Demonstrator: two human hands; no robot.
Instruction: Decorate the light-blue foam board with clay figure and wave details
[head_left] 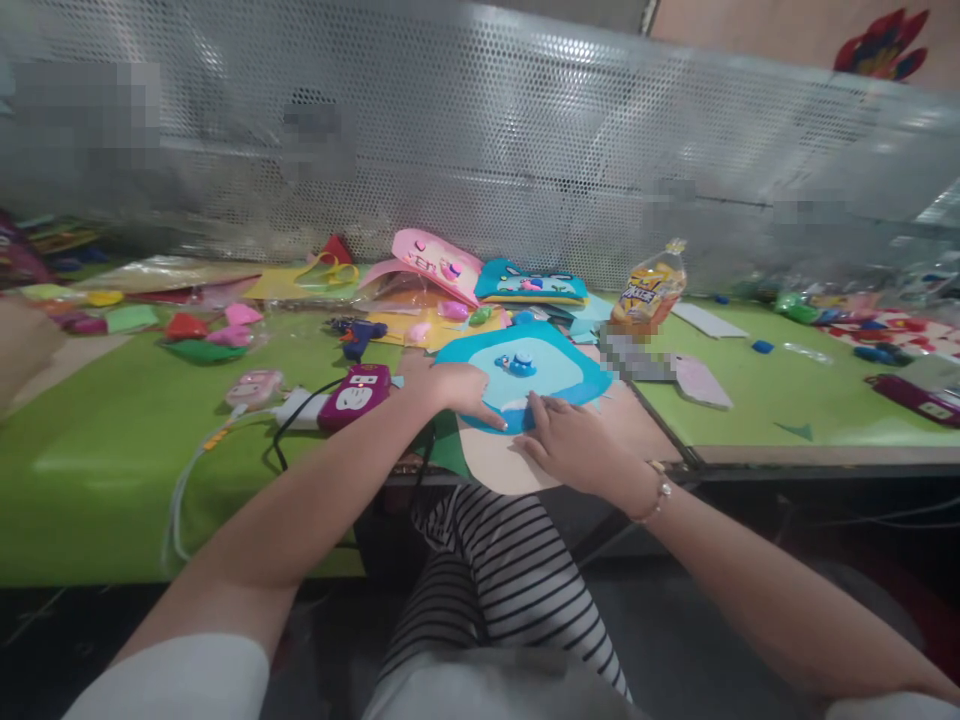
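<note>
A blue felt piece (525,375) with a lighter blue inner panel and small blue and white figures on top lies on a beige sheet (504,462) at the near edge of the green table (112,440). My left hand (450,388) rests flat on the felt's left edge, fingers stretched toward its lower rim. Just right of it, my right hand (570,440) presses its fingers down on the felt's lower edge; a bracelet sits on that wrist. Neither hand holds anything.
A purple device (354,396) with cables and a blue glue gun (358,335) lie left of the felt. Pink and blue felt crafts (480,275), a snack bag (649,290) and loose scraps lie behind. A perforated metal screen (480,150) backs the table.
</note>
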